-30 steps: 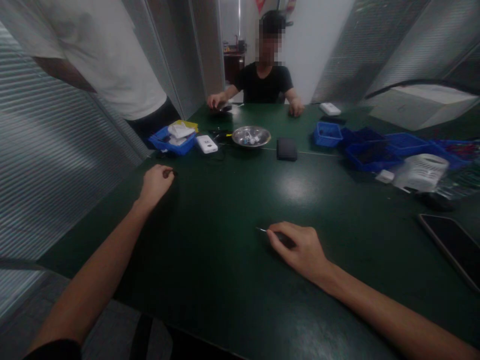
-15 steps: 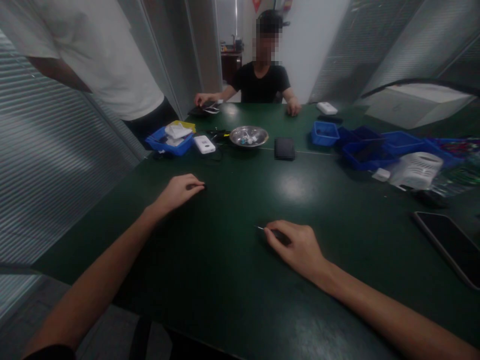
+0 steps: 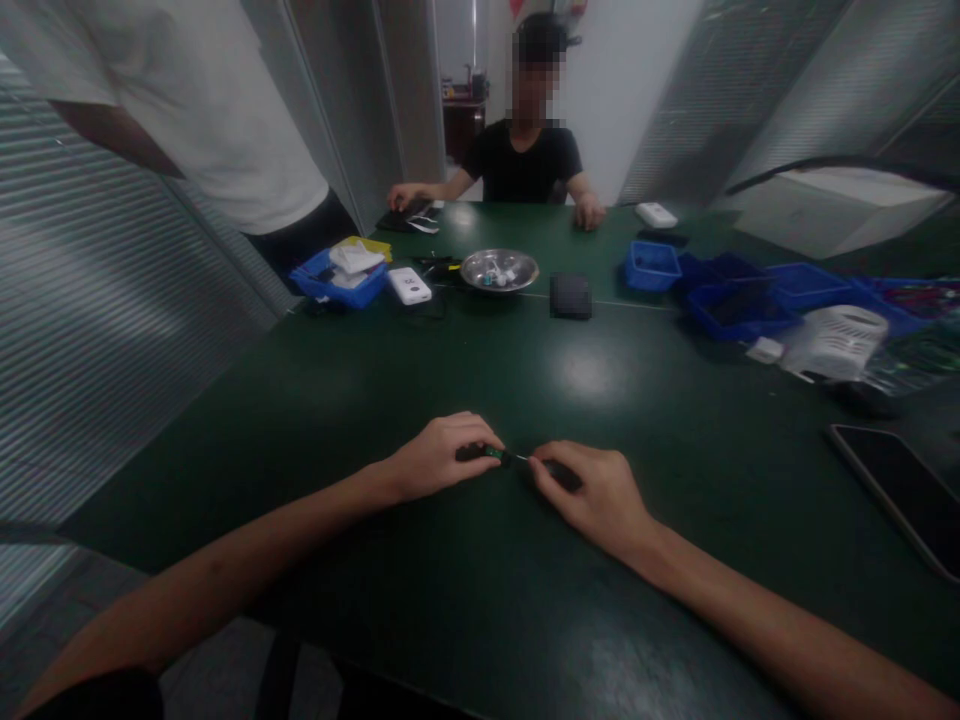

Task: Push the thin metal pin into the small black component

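Note:
My left hand [image 3: 439,462] rests on the dark green table [image 3: 420,370], fingers pinched on a small dark part [image 3: 484,453] with a green tip. My right hand [image 3: 600,492] lies just to its right, closed around a thin dark tool [image 3: 551,468] whose metal tip points left and meets the small part. The two hands almost touch at the table's near middle.
Across the table sits a person in black; another in a white shirt stands at the far left. A metal bowl [image 3: 499,270], a black box [image 3: 571,296], a white device [image 3: 409,287], blue trays [image 3: 739,300], a white vented housing [image 3: 836,342] and a phone [image 3: 896,495] lie around.
My left hand has travelled from the far left of the table to the near middle, bringing the small part up to the tool tip. My right hand has stayed put.

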Demonstrator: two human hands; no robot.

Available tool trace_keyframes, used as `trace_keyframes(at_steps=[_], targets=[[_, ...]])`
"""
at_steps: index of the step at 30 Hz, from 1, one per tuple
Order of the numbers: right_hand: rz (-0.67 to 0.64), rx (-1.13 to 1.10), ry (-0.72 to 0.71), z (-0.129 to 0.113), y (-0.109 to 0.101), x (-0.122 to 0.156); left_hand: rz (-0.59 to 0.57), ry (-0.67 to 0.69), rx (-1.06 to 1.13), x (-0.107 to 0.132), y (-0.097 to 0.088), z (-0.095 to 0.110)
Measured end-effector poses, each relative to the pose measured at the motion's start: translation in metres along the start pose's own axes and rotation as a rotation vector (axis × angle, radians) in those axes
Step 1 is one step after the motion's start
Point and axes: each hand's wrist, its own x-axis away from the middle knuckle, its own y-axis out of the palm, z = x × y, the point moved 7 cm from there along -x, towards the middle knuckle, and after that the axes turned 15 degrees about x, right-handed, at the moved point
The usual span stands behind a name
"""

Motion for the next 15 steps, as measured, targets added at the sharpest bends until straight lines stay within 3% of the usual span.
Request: trace_keyframes(at_steps=[15], targets=[[-0.057,0.094,-0.056,-0.0037,0.0062,-0.0009,-0.038,-0.003,0.021,-0.0012,0.0072,0.0017]])
